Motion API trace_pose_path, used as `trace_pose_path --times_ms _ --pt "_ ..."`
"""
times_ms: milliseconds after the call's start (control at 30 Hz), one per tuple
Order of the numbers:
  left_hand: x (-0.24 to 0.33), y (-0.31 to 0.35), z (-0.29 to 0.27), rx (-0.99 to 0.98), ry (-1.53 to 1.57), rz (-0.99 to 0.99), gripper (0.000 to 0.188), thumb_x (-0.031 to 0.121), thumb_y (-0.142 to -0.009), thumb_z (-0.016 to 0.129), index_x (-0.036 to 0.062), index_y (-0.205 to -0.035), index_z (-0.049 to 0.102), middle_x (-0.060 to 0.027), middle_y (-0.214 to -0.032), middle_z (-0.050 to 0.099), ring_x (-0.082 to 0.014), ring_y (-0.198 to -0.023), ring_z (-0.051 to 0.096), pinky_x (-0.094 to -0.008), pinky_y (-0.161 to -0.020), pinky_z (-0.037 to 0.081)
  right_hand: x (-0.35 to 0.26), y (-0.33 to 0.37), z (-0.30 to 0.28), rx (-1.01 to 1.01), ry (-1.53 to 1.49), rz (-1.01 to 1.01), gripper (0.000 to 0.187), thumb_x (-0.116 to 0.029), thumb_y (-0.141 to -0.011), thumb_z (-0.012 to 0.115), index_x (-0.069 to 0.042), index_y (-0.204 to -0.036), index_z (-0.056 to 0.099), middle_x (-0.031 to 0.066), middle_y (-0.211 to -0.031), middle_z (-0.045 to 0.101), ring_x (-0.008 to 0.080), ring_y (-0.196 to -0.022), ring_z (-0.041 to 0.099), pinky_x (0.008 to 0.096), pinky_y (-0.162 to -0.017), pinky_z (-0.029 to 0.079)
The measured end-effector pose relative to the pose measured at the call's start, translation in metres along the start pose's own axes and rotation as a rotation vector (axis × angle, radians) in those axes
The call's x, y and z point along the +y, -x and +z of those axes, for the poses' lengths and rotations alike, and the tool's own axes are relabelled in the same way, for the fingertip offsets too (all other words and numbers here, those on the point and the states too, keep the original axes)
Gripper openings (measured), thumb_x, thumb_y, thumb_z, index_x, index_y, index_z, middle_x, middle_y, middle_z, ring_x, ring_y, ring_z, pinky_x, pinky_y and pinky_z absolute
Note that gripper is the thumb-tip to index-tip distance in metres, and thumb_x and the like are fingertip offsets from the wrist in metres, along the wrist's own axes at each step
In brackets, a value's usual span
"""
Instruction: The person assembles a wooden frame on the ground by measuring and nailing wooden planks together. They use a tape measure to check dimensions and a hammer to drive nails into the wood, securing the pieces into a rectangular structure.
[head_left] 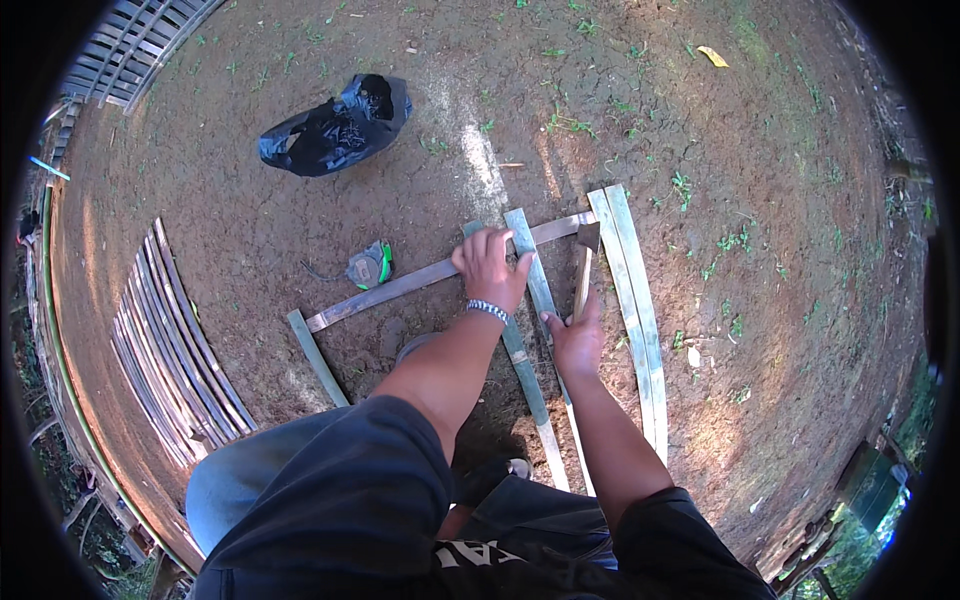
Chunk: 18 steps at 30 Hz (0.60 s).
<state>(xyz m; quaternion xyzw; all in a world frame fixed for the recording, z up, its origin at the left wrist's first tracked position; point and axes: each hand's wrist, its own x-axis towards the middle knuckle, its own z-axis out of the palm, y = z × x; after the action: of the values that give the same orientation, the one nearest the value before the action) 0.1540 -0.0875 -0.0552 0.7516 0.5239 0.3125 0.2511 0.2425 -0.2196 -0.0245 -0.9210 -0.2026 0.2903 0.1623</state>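
My left hand [490,270], with a metal watch or bracelet at its wrist, presses down where upright bamboo slats meet a crosswise one. Its fingers curl over the top of one green slat [525,375], and its thumb reaches toward a neighbouring slat [537,275]. Beneath them runs the crosswise slat [390,287]. My right hand [578,345] grips the pale wooden handle of a hammer [588,237], whose dark head is up near the right end of that crosswise slat. Whatever is under my left palm stays hidden.
Two slats [630,270] lie side by side at the right, another [318,358] at the left end. A tape measure [370,266] and a black plastic bag [335,130] rest on the bare soil. Several loose strips [178,340] lie far left, with a slatted panel [135,45] behind.
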Motion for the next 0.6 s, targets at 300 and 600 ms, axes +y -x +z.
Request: trace_pose_path --times_ms 300,600 --pt "-0.001 0.039 -0.039 -0.827 -0.397 0.647 0.068 0.035 -0.096 0.058 0.0026 -0.154 0.042 -0.0119 -0.167 0.028 -0.0259 -0.156 0.022 -0.0524 -0.127 0.012 0.003 -0.001 -0.003 0.000 -0.157 -0.136 0.093 -0.021 -0.082 0.086 -0.009 -0.155 0.029 0.0265 -0.104 0.071 0.0422 -0.093 0.072 0.0480 -0.087 0.057" --pt "0.002 0.031 -0.045 -0.936 -0.452 0.661 0.080 0.044 -0.093 0.062 0.0030 -0.157 0.035 -0.0128 -0.169 0.024 -0.0266 -0.158 0.016 -0.0503 -0.128 0.011 0.013 0.018 -0.048 -0.180 -0.207 -0.374 0.055 -0.018 -0.101 0.057 -0.006 -0.149 0.034 0.0332 -0.098 0.068 0.0508 -0.087 0.069 0.0557 -0.072 0.055"
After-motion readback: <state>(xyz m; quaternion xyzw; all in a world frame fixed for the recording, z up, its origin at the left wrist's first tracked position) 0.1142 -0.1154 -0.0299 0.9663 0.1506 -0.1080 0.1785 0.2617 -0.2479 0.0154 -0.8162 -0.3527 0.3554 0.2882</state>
